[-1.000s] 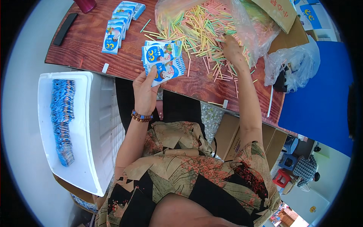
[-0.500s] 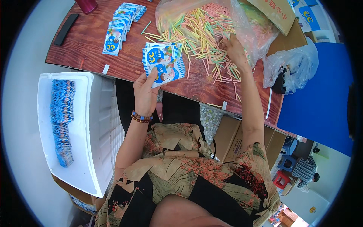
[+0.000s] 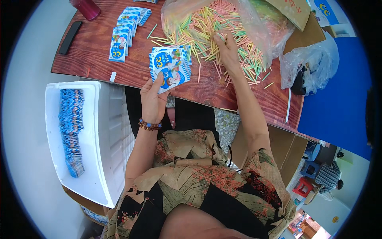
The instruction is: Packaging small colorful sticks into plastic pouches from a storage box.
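My left hand [image 3: 153, 97] grips a small fanned stack of blue-and-white sachets [image 3: 169, 69] over the table's near edge, thumb on top. Thin pink, yellow and green sticks [image 3: 199, 30] spill out of a clear plastic bag onto the table. Among them, at the near side of the pile, my right hand [image 3: 227, 49] has its fingers bent and closed around some of the sticks; the fingertips are partly hidden. Left of the pile, a row of overlapping sachets [image 3: 118, 44] lies on the table.
A white foam box [image 3: 53, 131] holding rows of packed sachets stands left of my lap. The red-brown table [image 3: 91, 59] also carries a black bar [image 3: 71, 38] and a red cup [image 3: 88, 10]. To the right are a crumpled clear bag [image 3: 314, 59], a cardboard box [image 3: 306, 38] and a blue panel [image 3: 338, 91].
My right hand has moved left across the stick pile, drawing closer to the sachets. My left hand keeps its hold on the stack. The whole view has shifted slightly.
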Available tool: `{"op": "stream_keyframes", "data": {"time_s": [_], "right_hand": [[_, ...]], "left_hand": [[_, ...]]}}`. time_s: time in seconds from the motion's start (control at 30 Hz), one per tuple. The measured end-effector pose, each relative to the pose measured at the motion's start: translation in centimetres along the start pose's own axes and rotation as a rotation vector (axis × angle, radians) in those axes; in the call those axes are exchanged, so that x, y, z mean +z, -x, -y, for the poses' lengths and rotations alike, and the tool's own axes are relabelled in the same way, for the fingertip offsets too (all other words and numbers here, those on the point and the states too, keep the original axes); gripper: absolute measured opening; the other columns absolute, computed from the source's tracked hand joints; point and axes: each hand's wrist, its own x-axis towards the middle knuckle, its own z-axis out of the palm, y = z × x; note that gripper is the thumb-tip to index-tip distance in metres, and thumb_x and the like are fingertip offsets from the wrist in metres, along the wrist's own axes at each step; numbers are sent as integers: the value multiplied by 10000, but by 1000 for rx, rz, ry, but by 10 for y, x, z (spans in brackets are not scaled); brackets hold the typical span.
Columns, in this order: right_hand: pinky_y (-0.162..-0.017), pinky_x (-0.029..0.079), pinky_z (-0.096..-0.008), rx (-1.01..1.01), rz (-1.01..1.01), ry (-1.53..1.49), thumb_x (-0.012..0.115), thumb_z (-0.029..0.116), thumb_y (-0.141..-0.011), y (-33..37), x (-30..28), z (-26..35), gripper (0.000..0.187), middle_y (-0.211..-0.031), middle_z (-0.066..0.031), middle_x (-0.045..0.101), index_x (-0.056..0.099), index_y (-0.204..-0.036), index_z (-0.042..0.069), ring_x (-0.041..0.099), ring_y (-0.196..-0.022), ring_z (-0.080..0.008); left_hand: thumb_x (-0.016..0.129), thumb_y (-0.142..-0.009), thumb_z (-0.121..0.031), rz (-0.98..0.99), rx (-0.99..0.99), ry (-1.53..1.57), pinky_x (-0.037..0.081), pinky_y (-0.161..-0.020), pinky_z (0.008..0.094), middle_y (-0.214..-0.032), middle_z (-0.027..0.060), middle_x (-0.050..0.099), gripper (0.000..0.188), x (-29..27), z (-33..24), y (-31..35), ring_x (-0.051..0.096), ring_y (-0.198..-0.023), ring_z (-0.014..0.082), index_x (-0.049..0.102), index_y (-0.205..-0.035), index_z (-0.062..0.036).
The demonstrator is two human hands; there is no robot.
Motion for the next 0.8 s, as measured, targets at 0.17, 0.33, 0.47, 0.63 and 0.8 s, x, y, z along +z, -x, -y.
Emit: {"op": "stream_keyframes", "data": {"time_s": [0.17, 0.33, 0.47, 0.63, 0.8], "right_hand": [[-794, 455, -295, -72, 3, 115, 514, 172, -958, -2, 2, -2, 154, -896, -75, 621, 534, -1014, 30, 573, -798, -154], [-822, 473, -346, 80, -145, -467, 475, 118, -967, -16, -14, 0, 121, -818, -65, 567, 515, -1053, 42, 551, -756, -180], [-972, 452, -496, 241, -31, -978, 424, 74, -978, -18, -18, 12, 129, -904, -73, 550, 515, -1043, 9, 555, -801, -179], [-901, 460, -357, -37, -39, -133, 478, 118, -968, -4, -4, 25, 136, -927, -64, 551, 519, -1067, 35, 558, -835, -176], [-739, 471, -320, -227, 89, 330, 508, 180, -962, 11, 8, -13, 183, -1000, -116, 594, 504, -1067, 30, 606, -856, -181]], "left_hand": [[570, -932, -123, 14, 3, -12, 533, -797, 348, -1037, 96, 656, 190, -1, 1, 0, 648, -920, 171, 606, -1052, 19], [576, -929, -132, 8, -36, 17, 533, -791, 347, -1033, 100, 658, 180, 2, -1, 0, 650, -917, 180, 611, -1037, 8], [581, -928, -142, 5, -55, 36, 536, -771, 342, -1016, 101, 663, 165, 6, 0, -1, 652, -907, 181, 617, -1009, -3], [582, -931, -160, -7, -51, 45, 533, -720, 320, -980, 87, 670, 161, 0, 4, -3, 649, -853, 161, 625, -987, -16], [584, -933, -180, -18, -8, 16, 525, -677, 304, -962, 70, 674, 174, 3, 7, -5, 636, -787, 137, 630, -980, -19]]}}
